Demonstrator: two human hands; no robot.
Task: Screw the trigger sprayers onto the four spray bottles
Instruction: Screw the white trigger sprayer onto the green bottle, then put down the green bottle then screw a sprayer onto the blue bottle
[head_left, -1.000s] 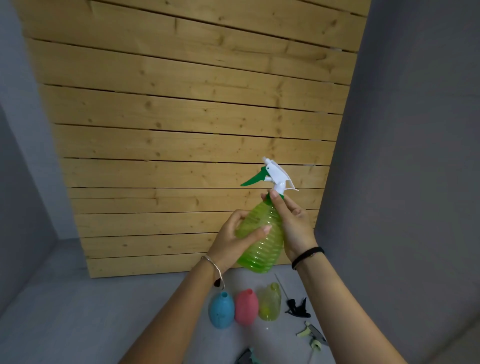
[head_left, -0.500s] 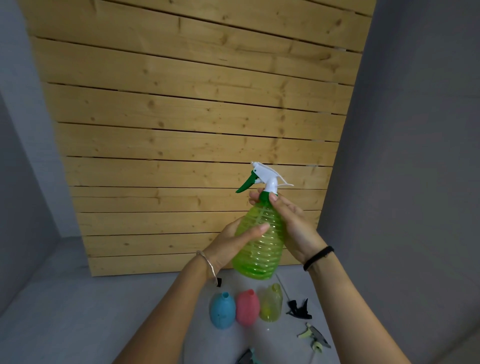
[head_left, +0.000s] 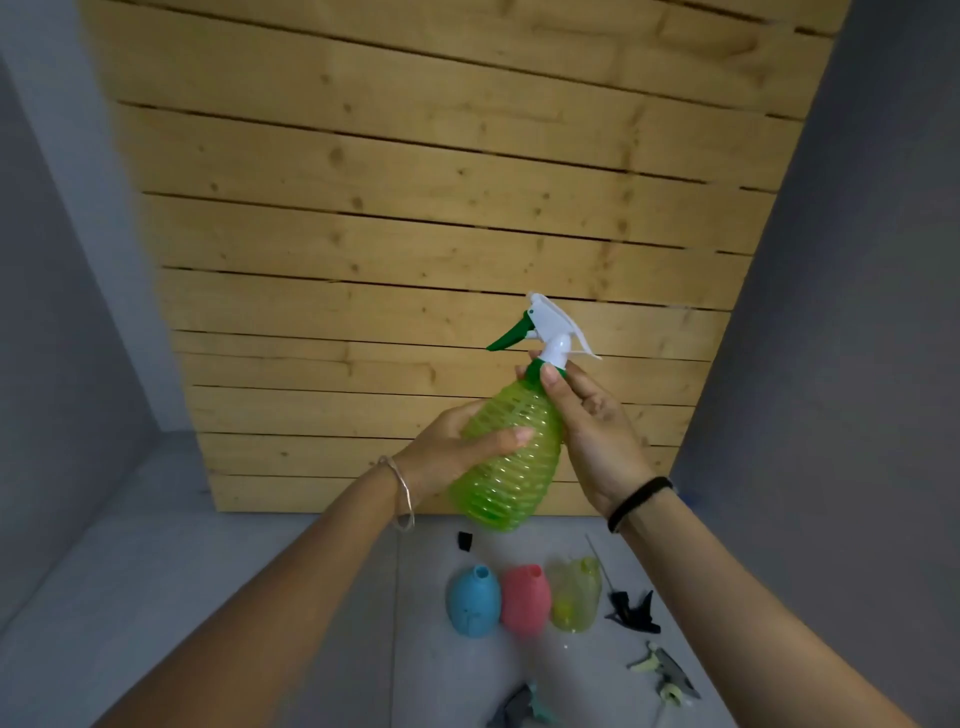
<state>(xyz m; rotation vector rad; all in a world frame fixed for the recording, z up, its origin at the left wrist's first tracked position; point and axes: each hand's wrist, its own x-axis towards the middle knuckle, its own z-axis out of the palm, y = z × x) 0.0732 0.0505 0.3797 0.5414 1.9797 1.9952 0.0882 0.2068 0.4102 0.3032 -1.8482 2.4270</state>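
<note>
I hold a ribbed green spray bottle (head_left: 511, 467) up in front of me. My left hand (head_left: 457, 452) wraps around its body. A white trigger sprayer (head_left: 553, 332) with a green lever sits on its neck, and the fingers of my right hand (head_left: 592, 421) pinch the green collar (head_left: 535, 371) under it. On the grey floor below stand three open bottles in a row: blue (head_left: 474, 600), pink (head_left: 524, 597) and yellow (head_left: 575, 592). Loose sprayers lie near them: a black one (head_left: 632, 612), a yellow-green and grey one (head_left: 667, 675), and a grey-teal one (head_left: 522, 709) at the bottom edge.
A wall of light wooden planks (head_left: 415, 234) rises straight ahead, with grey walls on both sides. A small black piece (head_left: 464, 540) lies on the floor behind the blue bottle. A thin dip tube (head_left: 597, 558) runs from the black sprayer.
The sprayer head has turned slightly on the green bottle, and my right fingers have shifted around the collar. Both hands and the bottle moved a little within the view.
</note>
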